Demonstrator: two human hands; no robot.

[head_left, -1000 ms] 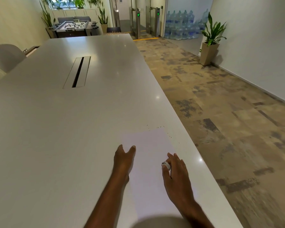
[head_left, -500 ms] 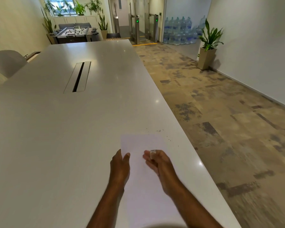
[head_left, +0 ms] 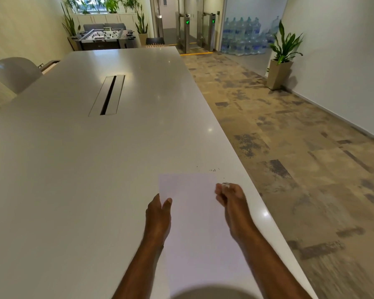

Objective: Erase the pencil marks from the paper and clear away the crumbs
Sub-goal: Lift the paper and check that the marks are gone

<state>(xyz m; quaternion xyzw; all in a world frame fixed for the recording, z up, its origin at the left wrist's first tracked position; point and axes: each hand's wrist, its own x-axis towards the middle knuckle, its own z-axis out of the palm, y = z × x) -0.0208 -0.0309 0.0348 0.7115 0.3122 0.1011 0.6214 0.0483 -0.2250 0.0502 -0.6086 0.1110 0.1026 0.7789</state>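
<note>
Long and pale, the surface (head_left: pixel 73 169) runs away from me toward a foosball table (head_left: pixel 102 37) and plants by the far window, with patterned carpet (head_left: pixel 289 147) to my right and a potted plant (head_left: pixel 282 55) against the white wall. Water bottles (head_left: pixel 244 37) are stacked past the gates at the back. A cable slot (head_left: pixel 108 94) sits in the middle of the surface, well beyond my reach.

Right in front of me lies the paper (head_left: pixel 194 223), near the right edge of the surface, its long side pointing away from me. My left hand (head_left: pixel 158 214) lies flat on its left edge, fingers together and thumb spread onto the sheet, pinning it down. My right hand (head_left: pixel 231 198) is curled at the paper's right edge near the far corner, fingers pinched on a small whitish eraser (head_left: pixel 225 185) that peeks out at the fingertips. Dark crumbs (head_left: pixel 213 170) are scattered on the surface just beyond the paper's far right corner. I can make out no pencil marks on the sheet from here.
</note>
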